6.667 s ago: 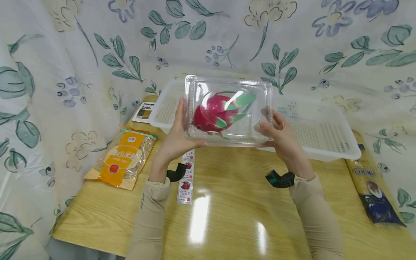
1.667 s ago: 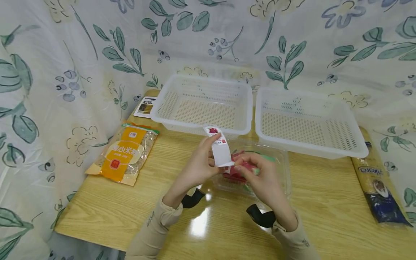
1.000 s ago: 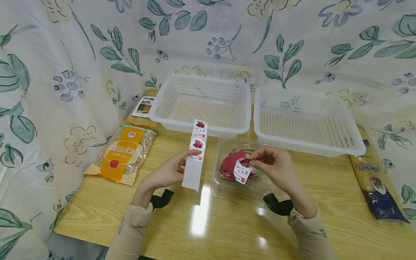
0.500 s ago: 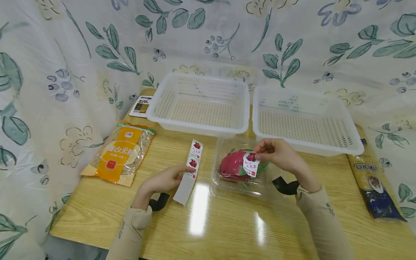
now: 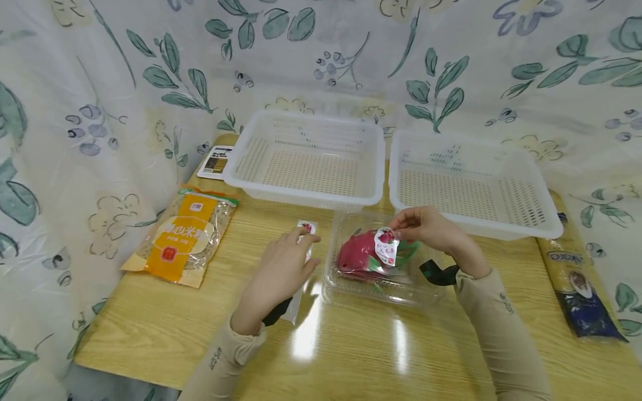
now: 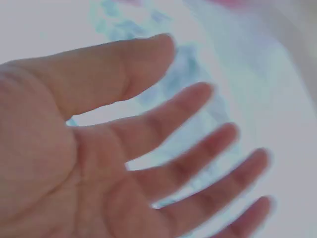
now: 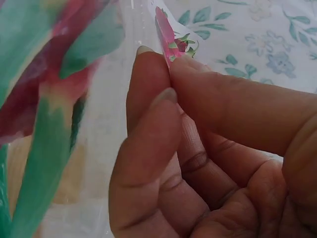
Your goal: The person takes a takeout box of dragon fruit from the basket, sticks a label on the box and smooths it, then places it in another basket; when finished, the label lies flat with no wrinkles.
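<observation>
Between thumb and fingertip my right hand (image 5: 426,229) pinches a white sticker (image 5: 386,248) printed with a red dragon fruit. The sticker is over the lid of a clear plastic box (image 5: 333,278); whether it touches the lid I cannot tell. Inside the box lies a dragon fruit (image 5: 353,253) with green leaf tips, also seen close up in the right wrist view. My left hand (image 5: 278,273) is spread above the sticker strip (image 5: 306,225), which lies on the table and is partly hidden by it. In the left wrist view the left palm (image 6: 99,163) holds nothing.
Two white perforated baskets, a left one (image 5: 311,192) and a right one (image 5: 476,220), stand behind the box. An orange food bag (image 5: 183,239) and a small white packet (image 5: 215,162) are at the left. A gold and blue bag (image 5: 577,278) lies at the right edge.
The box has come down to the table, and the right hand has peeled a sticker and brought it over the lid. The left hand has laid down the strip, let go and moved rightward.
</observation>
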The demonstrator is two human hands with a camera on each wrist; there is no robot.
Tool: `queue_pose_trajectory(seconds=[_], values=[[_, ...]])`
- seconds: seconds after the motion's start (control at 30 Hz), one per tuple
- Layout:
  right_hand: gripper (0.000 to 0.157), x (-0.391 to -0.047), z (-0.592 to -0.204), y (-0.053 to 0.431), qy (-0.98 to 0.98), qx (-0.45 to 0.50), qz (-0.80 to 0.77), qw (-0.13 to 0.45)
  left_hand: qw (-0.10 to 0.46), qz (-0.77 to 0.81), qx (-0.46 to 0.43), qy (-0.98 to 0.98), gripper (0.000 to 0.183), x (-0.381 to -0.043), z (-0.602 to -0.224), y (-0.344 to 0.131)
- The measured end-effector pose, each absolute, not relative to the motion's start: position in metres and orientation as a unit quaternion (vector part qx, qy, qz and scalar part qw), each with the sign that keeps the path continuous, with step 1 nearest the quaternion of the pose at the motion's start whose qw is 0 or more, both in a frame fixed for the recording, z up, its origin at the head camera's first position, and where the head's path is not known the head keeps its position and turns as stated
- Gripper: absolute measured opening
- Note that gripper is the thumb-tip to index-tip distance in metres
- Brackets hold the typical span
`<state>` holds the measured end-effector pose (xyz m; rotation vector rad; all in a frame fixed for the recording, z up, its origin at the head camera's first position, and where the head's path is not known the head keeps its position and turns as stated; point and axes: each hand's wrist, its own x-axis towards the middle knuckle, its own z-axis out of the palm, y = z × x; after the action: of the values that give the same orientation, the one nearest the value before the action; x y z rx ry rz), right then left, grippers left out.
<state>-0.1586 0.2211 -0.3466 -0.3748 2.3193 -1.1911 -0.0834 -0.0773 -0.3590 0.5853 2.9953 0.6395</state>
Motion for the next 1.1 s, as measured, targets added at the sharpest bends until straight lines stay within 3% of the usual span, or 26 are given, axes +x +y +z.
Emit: queue_pose_trajectory(seconds=[0.23, 0.53, 0.8, 1.1], values=[[0.019, -0.164, -0.358, 0.218, 0.851, -0.142, -0.438, 0.252, -0.072, 0.113, 0.337, 0.932, 0.05, -0.08, -0.356, 0.0], [0.022, -0.162, -0.363, 0.216, 0.848, -0.133, -0.447, 0.251, 0.005, -0.006, 0.317, 0.948, 0.088, -0.076, -0.388, 0.028], [0.019, -0.156, -0.359, 0.208, 0.883, -0.125, -0.41, 0.192, -0.023, -0.045, 0.317, 0.947, 0.086, -0.065, -0.388, 0.029], [0.034, -0.14, -0.352, 0.188, 0.949, -0.142, -0.271, 0.081, -0.051, -0.047, 0.315, 0.947, 0.079, -0.064, -0.392, 0.032]])
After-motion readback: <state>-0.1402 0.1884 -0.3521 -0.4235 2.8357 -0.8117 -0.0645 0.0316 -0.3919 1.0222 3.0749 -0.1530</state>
